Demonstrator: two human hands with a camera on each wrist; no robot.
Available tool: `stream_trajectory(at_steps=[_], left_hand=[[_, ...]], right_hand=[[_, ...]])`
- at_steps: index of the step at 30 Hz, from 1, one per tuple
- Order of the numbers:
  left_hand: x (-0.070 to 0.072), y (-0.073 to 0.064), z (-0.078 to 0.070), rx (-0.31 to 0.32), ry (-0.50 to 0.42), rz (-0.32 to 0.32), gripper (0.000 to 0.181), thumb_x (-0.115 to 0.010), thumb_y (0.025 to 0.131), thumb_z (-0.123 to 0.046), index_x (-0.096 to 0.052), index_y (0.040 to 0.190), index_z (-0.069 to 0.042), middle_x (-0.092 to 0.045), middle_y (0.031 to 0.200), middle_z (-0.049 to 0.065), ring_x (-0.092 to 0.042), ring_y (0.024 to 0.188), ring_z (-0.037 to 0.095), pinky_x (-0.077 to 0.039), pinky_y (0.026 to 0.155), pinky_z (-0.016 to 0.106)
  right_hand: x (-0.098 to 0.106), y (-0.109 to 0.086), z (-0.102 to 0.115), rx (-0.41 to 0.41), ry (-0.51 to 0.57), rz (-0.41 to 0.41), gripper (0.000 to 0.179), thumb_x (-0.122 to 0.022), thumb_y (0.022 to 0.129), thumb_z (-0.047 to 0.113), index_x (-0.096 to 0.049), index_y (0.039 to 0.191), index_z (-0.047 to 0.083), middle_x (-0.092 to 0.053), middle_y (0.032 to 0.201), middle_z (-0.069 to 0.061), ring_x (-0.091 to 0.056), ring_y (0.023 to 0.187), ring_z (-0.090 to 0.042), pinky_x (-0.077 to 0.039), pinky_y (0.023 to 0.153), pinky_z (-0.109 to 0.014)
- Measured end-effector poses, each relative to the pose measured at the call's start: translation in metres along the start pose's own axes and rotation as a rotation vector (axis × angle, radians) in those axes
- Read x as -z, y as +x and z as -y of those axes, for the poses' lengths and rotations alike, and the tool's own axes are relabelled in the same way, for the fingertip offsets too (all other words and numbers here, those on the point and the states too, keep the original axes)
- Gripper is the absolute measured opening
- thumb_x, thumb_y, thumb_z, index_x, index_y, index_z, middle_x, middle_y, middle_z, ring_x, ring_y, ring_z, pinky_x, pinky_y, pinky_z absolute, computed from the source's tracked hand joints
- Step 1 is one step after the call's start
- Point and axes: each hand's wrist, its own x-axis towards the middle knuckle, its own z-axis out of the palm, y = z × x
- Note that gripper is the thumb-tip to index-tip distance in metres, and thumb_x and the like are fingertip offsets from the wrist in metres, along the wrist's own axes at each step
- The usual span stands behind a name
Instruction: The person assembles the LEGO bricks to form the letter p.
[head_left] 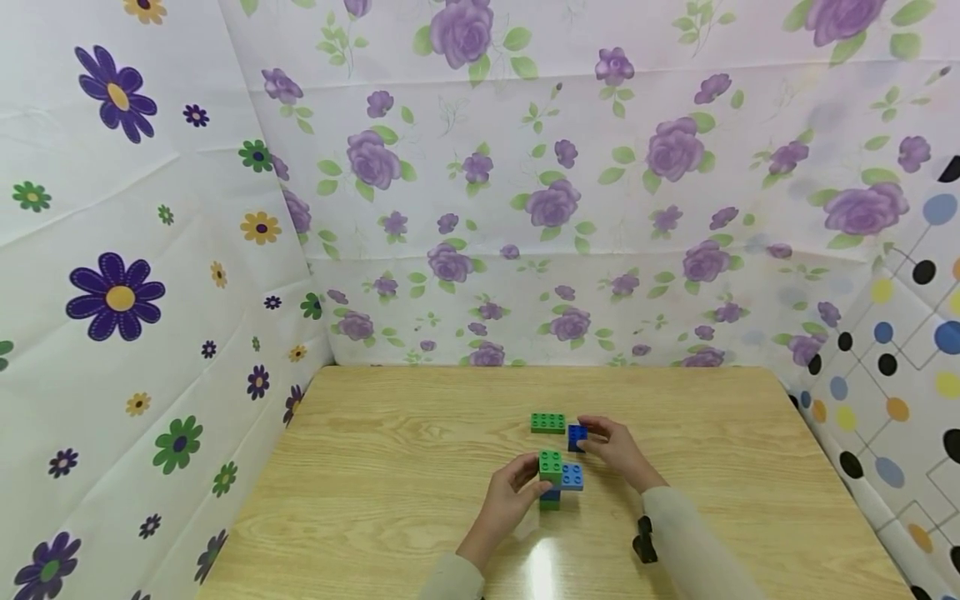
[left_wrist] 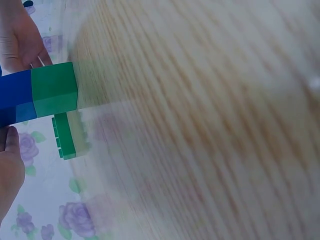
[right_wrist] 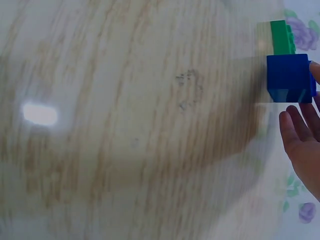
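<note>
In the head view, my left hand (head_left: 510,500) grips a stack of studded toy building blocks (head_left: 551,467) between fingers and thumb. The stack has a bright green block on top, dark blue below and green at the bottom; a light blue block (head_left: 572,477) juts out to the right. The left wrist view shows the stack's dark blue block (left_wrist: 17,97) and green bottom (left_wrist: 55,89), with left fingertips (left_wrist: 11,142) at its side. My right hand (head_left: 617,448) pinches a separate dark blue block (head_left: 576,437), also seen close to the table in the right wrist view.
A loose green eight-stud block (head_left: 548,423) lies behind the stack, left of the separate dark blue block. A black device (head_left: 644,542) shows beside the right sleeve. Patterned cloth walls (head_left: 555,208) stand behind and beside the wooden table (head_left: 390,442).
</note>
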Motion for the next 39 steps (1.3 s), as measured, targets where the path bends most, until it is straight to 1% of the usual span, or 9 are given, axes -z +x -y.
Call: stream_trajectory(at_steps=[2, 5, 10, 14, 21, 31, 34, 36, 39], left_hand=[[0.0, 0.0, 0.0, -0.005, 0.003, 0.002, 0.04, -0.068, 0.089, -0.008, -0.057, 0.128, -0.004, -0.059, 0.127, 0.011, -0.054, 0.122, 0.025, -0.044, 0.105, 0.029], [0.0, 0.0, 0.001, -0.008, 0.006, 0.006, 0.041, -0.068, 0.088, -0.01, -0.057, 0.128, -0.005, -0.06, 0.127, 0.009, -0.054, 0.122, 0.023, -0.044, 0.105, 0.028], [-0.001, 0.0, 0.004, -0.027, 0.015, 0.018, 0.041, -0.069, 0.089, -0.014, -0.057, 0.128, -0.008, -0.06, 0.127, 0.007, -0.055, 0.121, 0.02, -0.044, 0.104, 0.026], [-0.001, 0.0, 0.006, -0.042, 0.02, 0.019, 0.04, -0.068, 0.089, -0.014, -0.058, 0.127, -0.008, -0.06, 0.126, 0.007, -0.055, 0.12, 0.02, -0.044, 0.104, 0.027], [-0.001, -0.001, 0.006, -0.035, 0.02, 0.007, 0.04, -0.067, 0.09, -0.012, -0.057, 0.127, -0.005, -0.06, 0.126, 0.01, -0.055, 0.121, 0.024, -0.045, 0.104, 0.031], [0.0, -0.001, 0.006, -0.012, 0.011, 0.004, 0.041, -0.068, 0.089, -0.014, -0.058, 0.128, -0.007, -0.06, 0.126, 0.008, -0.055, 0.121, 0.023, -0.044, 0.104, 0.029], [0.0, -0.001, 0.005, -0.002, 0.005, 0.004, 0.042, -0.069, 0.089, -0.014, -0.058, 0.128, -0.008, -0.06, 0.127, 0.007, -0.055, 0.122, 0.022, -0.044, 0.104, 0.028], [0.0, -0.001, 0.005, 0.002, 0.005, 0.004, 0.042, -0.068, 0.089, -0.013, -0.057, 0.129, -0.008, -0.059, 0.127, 0.007, -0.054, 0.122, 0.022, -0.044, 0.104, 0.028], [0.0, -0.001, 0.004, 0.005, 0.009, 0.003, 0.042, -0.067, 0.09, -0.01, -0.057, 0.13, -0.006, -0.059, 0.128, 0.01, -0.054, 0.122, 0.025, -0.044, 0.104, 0.03]], right_hand=[[-0.002, 0.0, -0.001, -0.007, -0.015, -0.008, 0.048, -0.067, 0.09, 0.005, -0.051, 0.135, -0.002, -0.05, 0.137, -0.022, -0.047, 0.125, -0.04, -0.045, 0.102, -0.049], [-0.002, -0.001, -0.002, 0.007, -0.039, -0.005, 0.047, -0.066, 0.091, 0.005, -0.051, 0.135, -0.002, -0.051, 0.134, -0.024, -0.049, 0.122, -0.041, -0.047, 0.1, -0.05], [-0.003, -0.002, -0.002, 0.01, -0.028, -0.006, 0.045, -0.065, 0.091, 0.004, -0.052, 0.134, 0.0, -0.053, 0.133, -0.022, -0.051, 0.122, -0.04, -0.048, 0.099, -0.048], [-0.003, -0.003, -0.001, 0.012, -0.02, -0.005, 0.044, -0.065, 0.091, 0.002, -0.053, 0.133, 0.0, -0.054, 0.131, -0.022, -0.051, 0.121, -0.04, -0.049, 0.098, -0.048], [-0.003, -0.005, 0.0, 0.023, -0.018, -0.002, 0.042, -0.067, 0.09, 0.005, -0.056, 0.131, 0.003, -0.056, 0.128, -0.02, -0.054, 0.118, -0.039, -0.051, 0.096, -0.046], [0.004, -0.01, 0.007, 0.091, -0.007, 0.03, 0.042, -0.068, 0.09, 0.011, -0.056, 0.13, 0.001, -0.056, 0.129, -0.02, -0.053, 0.119, -0.037, -0.048, 0.099, -0.046], [0.009, -0.012, 0.01, 0.116, -0.004, 0.047, 0.042, -0.068, 0.091, 0.013, -0.057, 0.129, 0.003, -0.056, 0.128, -0.02, -0.053, 0.118, -0.037, -0.05, 0.098, -0.044], [0.012, -0.012, 0.012, 0.117, 0.001, 0.055, 0.042, -0.069, 0.09, 0.015, -0.058, 0.129, 0.005, -0.057, 0.127, -0.019, -0.054, 0.117, -0.037, -0.052, 0.096, -0.041], [0.015, -0.014, 0.015, 0.118, 0.003, 0.058, 0.042, -0.07, 0.089, 0.019, -0.059, 0.128, 0.008, -0.059, 0.125, -0.017, -0.055, 0.115, -0.035, -0.054, 0.092, -0.037]])
